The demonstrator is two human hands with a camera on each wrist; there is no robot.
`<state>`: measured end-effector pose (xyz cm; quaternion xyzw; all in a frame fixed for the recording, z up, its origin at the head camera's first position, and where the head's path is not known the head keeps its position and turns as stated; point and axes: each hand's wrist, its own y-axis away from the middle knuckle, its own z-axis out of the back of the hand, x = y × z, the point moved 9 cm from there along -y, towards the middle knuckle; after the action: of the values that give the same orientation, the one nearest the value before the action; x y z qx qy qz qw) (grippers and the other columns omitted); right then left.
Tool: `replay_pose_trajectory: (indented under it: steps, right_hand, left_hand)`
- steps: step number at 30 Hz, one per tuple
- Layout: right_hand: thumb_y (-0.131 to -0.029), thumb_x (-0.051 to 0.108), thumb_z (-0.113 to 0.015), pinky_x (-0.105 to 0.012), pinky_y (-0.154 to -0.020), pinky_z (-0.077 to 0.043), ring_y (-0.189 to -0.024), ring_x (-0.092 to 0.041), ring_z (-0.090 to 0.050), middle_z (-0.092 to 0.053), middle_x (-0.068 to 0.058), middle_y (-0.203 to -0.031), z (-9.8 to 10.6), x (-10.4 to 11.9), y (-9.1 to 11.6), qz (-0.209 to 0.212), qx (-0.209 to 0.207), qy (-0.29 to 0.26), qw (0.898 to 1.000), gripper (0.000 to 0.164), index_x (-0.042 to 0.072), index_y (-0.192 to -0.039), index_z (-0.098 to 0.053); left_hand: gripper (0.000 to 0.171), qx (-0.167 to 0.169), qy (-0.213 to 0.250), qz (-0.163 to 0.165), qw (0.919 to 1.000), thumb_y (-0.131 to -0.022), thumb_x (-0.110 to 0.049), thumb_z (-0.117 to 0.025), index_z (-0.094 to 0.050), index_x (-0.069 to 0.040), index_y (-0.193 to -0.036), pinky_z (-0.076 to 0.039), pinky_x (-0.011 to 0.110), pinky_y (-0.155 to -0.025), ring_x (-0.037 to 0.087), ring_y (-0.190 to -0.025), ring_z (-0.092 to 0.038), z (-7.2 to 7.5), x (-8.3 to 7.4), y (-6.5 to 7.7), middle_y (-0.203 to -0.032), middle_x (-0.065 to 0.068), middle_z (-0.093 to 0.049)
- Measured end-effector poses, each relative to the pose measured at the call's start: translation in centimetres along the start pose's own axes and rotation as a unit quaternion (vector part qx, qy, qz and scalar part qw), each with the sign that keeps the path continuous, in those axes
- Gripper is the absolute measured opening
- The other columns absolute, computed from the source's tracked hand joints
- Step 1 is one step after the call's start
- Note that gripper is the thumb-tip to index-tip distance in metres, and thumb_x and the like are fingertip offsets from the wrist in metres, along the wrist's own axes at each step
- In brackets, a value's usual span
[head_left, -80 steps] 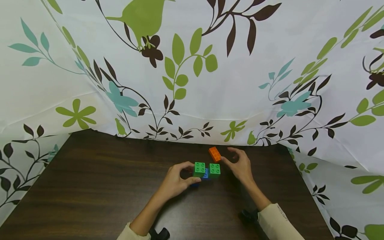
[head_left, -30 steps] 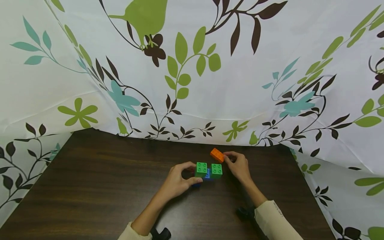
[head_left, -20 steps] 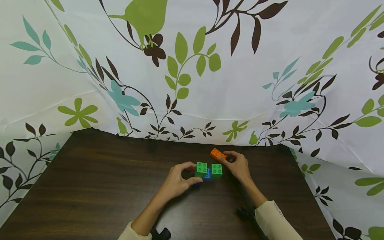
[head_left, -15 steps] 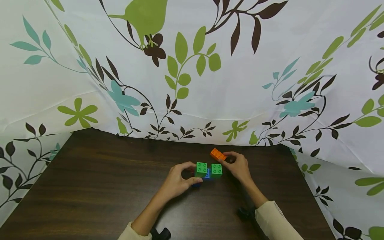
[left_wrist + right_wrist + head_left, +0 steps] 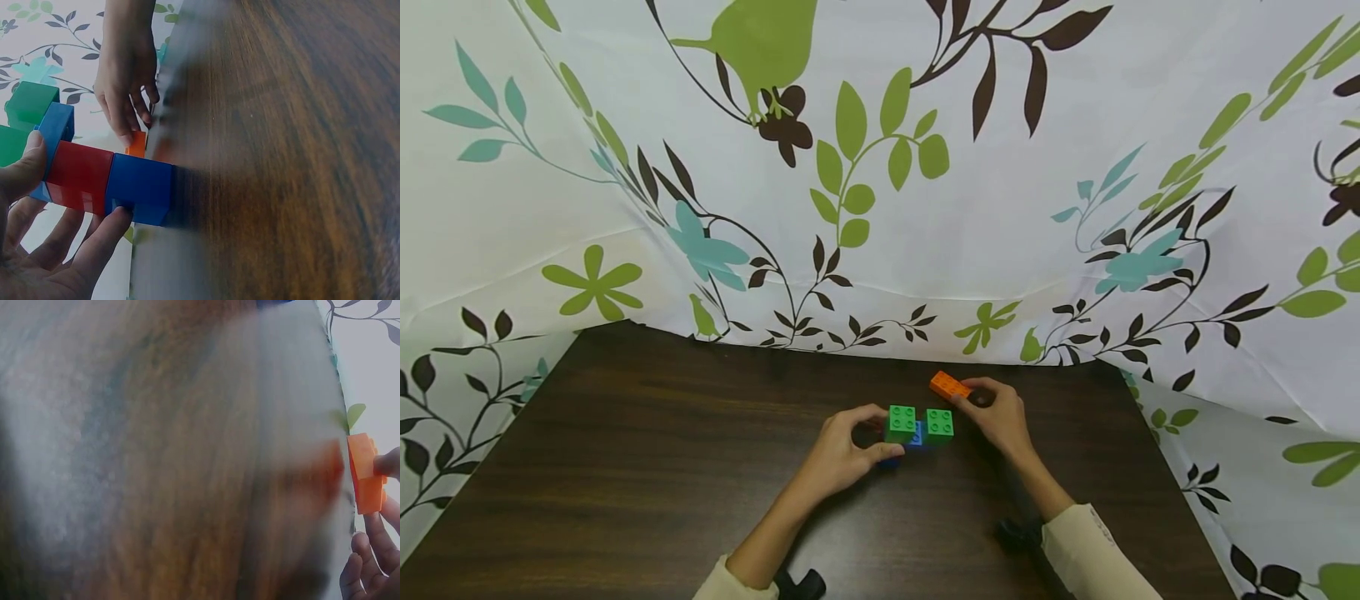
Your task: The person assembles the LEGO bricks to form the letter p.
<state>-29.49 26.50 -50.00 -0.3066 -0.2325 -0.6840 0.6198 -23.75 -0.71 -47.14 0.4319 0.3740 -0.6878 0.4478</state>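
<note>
My left hand (image 5: 842, 454) holds a stack of toy building bricks upright on the dark table, thumb in front and fingers behind. In the left wrist view the stack shows a lower blue brick (image 5: 140, 190), a red brick (image 5: 81, 172), a wider blue brick (image 5: 57, 128) and two green bricks (image 5: 31, 105) side by side on top, a gap between them. Behind the stack, to its right, my right hand (image 5: 1003, 421) pinches the near right end of an orange brick (image 5: 949, 384) between thumb and fingers. Whether that brick touches the table I cannot tell.
The dark wood-grain table (image 5: 662, 467) ends behind the orange brick at a white cloth (image 5: 1000, 208) printed with leaves and birds. Black straps or mounts sit under both wrists, one of them a dark piece (image 5: 805, 585) by the left sleeve.
The right thumb and fingers have closed on the orange brick, which has turned to lie more crosswise and shifted slightly right. The left hand and its stack stay in place.
</note>
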Motion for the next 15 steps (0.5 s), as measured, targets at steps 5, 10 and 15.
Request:
replay_pose_trajectory:
  steps: [5,10,15]
  right_hand:
    - [-0.093,0.031,-0.086,-0.03,-0.075,-0.05,-0.092,-0.025,-0.068,-0.077,-0.014,-0.118,0.3,0.1,0.1,-0.007,0.0,0.002,1.0,0.036,0.01,-0.12,-0.079]
    - [-0.093,0.03,-0.086,-0.032,-0.079,-0.05,-0.094,-0.026,-0.067,-0.077,-0.015,-0.119,0.6,0.5,0.2,-0.003,0.003,-0.001,1.0,0.035,0.01,-0.121,-0.078]
    - [-0.093,0.028,-0.086,-0.034,-0.082,-0.051,-0.097,-0.027,-0.067,-0.077,-0.015,-0.119,1.0,1.1,0.4,0.012,-0.004,0.001,1.0,0.034,0.009,-0.121,-0.078]
  left_hand:
    - [0.029,0.0,0.001,0.002,1.0,-0.083,-0.017,-0.093,-0.079,-0.017,-0.109,-0.056,0.057,-0.099,0.023,-0.101,-0.073,0.0,0.0,0.0,-0.102,0.0,-0.08]
    - [0.029,0.001,0.001,0.002,1.0,-0.084,-0.018,-0.093,-0.079,-0.017,-0.109,-0.056,0.057,-0.099,0.023,-0.101,-0.072,0.0,0.0,0.0,-0.102,0.0,-0.08]
    - [0.029,0.004,0.005,0.002,1.0,-0.084,-0.02,-0.093,-0.079,-0.017,-0.109,-0.056,0.057,-0.099,0.023,-0.101,-0.073,0.0,0.1,0.0,-0.103,0.0,-0.08]
